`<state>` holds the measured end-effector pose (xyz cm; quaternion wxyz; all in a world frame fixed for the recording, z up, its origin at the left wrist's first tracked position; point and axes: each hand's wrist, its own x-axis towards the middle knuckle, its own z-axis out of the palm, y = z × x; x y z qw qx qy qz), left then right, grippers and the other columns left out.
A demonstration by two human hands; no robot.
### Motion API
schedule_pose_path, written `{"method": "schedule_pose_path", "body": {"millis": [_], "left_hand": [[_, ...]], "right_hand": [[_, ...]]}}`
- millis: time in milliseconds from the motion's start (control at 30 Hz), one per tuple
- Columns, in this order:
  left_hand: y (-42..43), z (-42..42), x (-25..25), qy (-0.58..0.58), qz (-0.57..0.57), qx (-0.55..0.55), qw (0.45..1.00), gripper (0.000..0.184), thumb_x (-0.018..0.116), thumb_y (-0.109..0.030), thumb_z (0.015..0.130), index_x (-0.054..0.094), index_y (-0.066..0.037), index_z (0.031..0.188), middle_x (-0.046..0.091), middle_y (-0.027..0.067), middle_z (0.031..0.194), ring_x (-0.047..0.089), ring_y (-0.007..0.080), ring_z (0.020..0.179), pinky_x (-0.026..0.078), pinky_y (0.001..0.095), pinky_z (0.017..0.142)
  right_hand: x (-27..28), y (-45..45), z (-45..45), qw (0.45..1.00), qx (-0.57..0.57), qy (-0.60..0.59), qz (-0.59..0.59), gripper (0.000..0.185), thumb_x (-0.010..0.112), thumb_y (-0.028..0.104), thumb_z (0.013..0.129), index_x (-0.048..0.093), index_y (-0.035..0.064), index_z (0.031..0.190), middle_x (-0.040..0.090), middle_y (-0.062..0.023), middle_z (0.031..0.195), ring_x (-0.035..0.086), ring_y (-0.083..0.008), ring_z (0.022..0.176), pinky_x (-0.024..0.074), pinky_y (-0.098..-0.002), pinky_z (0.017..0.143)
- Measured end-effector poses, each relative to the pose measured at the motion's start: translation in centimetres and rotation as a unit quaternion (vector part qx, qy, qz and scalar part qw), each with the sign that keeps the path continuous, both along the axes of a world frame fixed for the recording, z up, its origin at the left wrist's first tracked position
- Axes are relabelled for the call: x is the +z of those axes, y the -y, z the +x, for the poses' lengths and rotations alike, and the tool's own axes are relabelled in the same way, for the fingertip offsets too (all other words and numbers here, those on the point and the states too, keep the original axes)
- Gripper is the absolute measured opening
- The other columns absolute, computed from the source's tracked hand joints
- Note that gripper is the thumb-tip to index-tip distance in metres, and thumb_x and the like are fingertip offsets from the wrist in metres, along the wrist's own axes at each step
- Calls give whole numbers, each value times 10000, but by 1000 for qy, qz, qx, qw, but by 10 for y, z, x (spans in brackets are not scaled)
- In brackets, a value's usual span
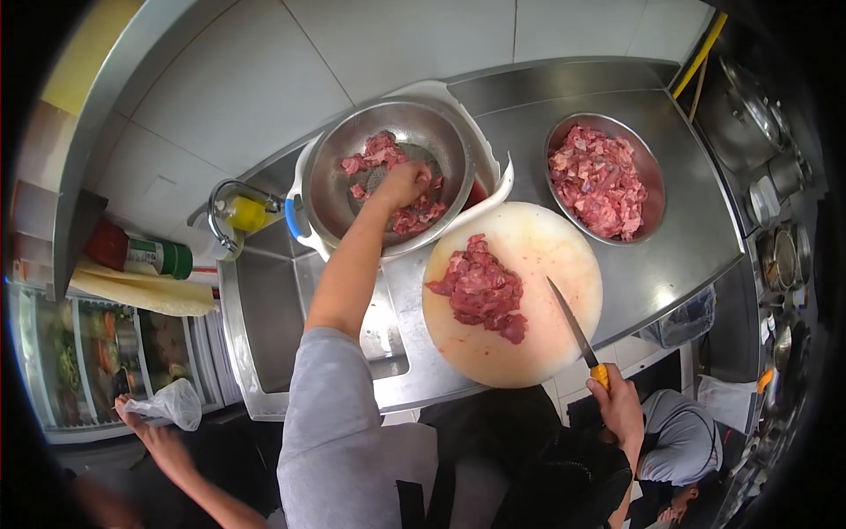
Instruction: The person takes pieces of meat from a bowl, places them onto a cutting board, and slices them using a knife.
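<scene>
My left hand (404, 184) reaches down into a metal bowl (454, 141) with a perforated base, its fingers curled among pieces of raw meat (381, 152). The fingertips are partly hidden. My right hand (619, 404) grips the yellow handle of a long knife (575, 324) near the front edge of the counter. The blade lies over the right side of a round white cutting board (555, 238). On the left of the board is a heap of raw meat (482, 287), apart from the blade.
A metal bowl (654, 181) of cut meat stands right of the board. The perforated bowl rests over a white tub (502, 183). At left are a sink (264, 331) and a yellow bottle (245, 213). Another person's hand holds a plastic bag (172, 406); a person (679, 436) bends at lower right.
</scene>
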<state>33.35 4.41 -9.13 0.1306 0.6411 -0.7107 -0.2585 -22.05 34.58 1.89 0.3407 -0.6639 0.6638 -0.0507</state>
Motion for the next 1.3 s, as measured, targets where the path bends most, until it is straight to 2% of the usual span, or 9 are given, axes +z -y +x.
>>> {"method": "schedule_pose_path", "body": {"millis": [33, 67, 100, 233, 400, 600, 833, 1100, 1300], "left_hand": [[2, 9, -4, 1, -2, -2, 1000, 309, 753, -79, 945, 693, -69, 1248, 748, 155, 1196, 733, 403, 1084, 597, 448, 944], [3, 18, -8, -197, 42, 57, 978, 266, 725, -44, 978, 685, -55, 1240, 736, 141, 1222, 734, 334, 1101, 597, 409, 947], [1, 19, -2, -388, 85, 115, 911, 225, 697, -9, 1011, 677, -42, 1233, 724, 126, 1248, 735, 265, 1119, 597, 370, 950], [-6, 22, 10, -527, 63, 188, 826, 289, 591, 87, 1034, 639, -50, 1285, 721, 108, 1237, 741, 242, 1085, 623, 374, 936], [-2, 25, 18, -654, 74, 108, 745, 400, 515, 164, 997, 566, -22, 1347, 690, 142, 1266, 741, 277, 1137, 645, 415, 1028], [-6, 17, 34, -700, 91, 76, 704, 449, 537, 177, 964, 596, 0, 1373, 671, 175, 1360, 688, 335, 1294, 581, 448, 1152], [-6, 8, 39, -667, 65, 70, 739, 398, 586, 92, 1035, 552, 36, 1427, 692, 180, 1332, 699, 322, 1282, 572, 385, 1144], [-6, 0, 37, -540, -22, 122, 833, 411, 674, -82, 1093, 527, 8, 1467, 751, 130, 1245, 746, 180, 1015, 640, 312, 897], [-20, -20, 60, -474, -116, 103, 867, 464, 689, -106, 1097, 465, -16, 1492, 767, 105, 1154, 711, 138, 955, 590, 282, 856]], "right_hand": [[1, 0, 0, 1000, -8, -1, -5, 383, 747, 357, 1040, 650, 85, 1291, 738, -281, 890, 716, -534, 893, 556, -587, 753], [1, -1, 1, 1000, -17, -1, -10, 385, 749, 355, 1038, 651, 84, 1294, 739, -282, 895, 716, -536, 899, 557, -586, 757], [1, -2, 0, 1000, -19, 1, -11, 385, 749, 355, 1038, 651, 84, 1294, 739, -282, 895, 716, -536, 899, 557, -586, 757], [-1, -3, -3, 1000, -14, -21, -5, 399, 750, 363, 1037, 650, 73, 1293, 745, -285, 913, 723, -533, 916, 567, -580, 774], [6, -1, 2, 1000, -17, -21, 4, 409, 744, 378, 1039, 650, 70, 1291, 747, -286, 918, 726, -531, 927, 571, -577, 781], [5, -5, -2, 999, -24, -20, -4, 404, 746, 377, 1038, 653, 72, 1286, 747, -284, 917, 728, -528, 930, 574, -571, 782], [1, -7, -3, 1000, -26, 3, -6, 386, 751, 354, 1034, 656, 76, 1285, 751, -279, 918, 729, -526, 928, 570, -571, 778], [-3, -9, -5, 999, -32, 6, 10, 391, 757, 359, 1028, 660, 80, 1285, 751, -283, 911, 730, -530, 929, 567, -575, 779], [0, -10, -3, 1000, -29, 9, 7, 385, 755, 361, 1029, 663, 86, 1283, 751, -284, 912, 731, -527, 924, 568, -581, 787]]}}
